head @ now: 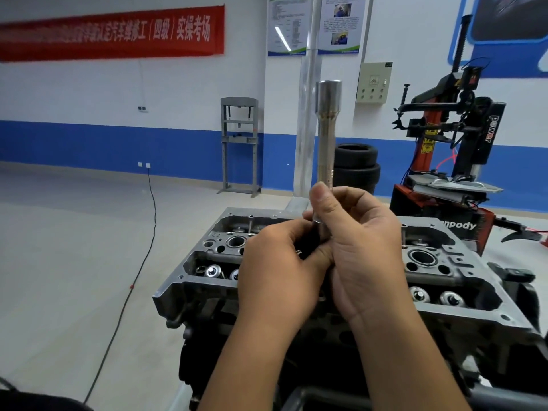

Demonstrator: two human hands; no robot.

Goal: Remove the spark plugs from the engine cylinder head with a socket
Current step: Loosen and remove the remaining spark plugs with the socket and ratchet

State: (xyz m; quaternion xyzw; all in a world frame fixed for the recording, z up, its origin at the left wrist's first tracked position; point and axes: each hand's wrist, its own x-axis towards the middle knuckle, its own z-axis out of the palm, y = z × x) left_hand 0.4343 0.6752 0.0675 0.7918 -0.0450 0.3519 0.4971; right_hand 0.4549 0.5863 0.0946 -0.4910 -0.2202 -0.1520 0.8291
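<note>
A long steel spark plug socket (326,134) stands upright in front of me, its wide open end at the top. My right hand (364,250) grips its lower part, thumb along the shaft. My left hand (278,268) curls round a dark piece at the socket's bottom end, mostly hidden by my fingers. Below both hands lies the grey engine cylinder head (474,307), with open plug wells (235,241) (421,258) and valve springs showing on each side. No spark plug is visible.
A red and black tyre changer (453,149) stands at the right behind the engine. Stacked tyres (357,167), a grey pillar (308,114) and a grey press frame (239,143) are further back. A black cable (148,232) runs across the floor at the left.
</note>
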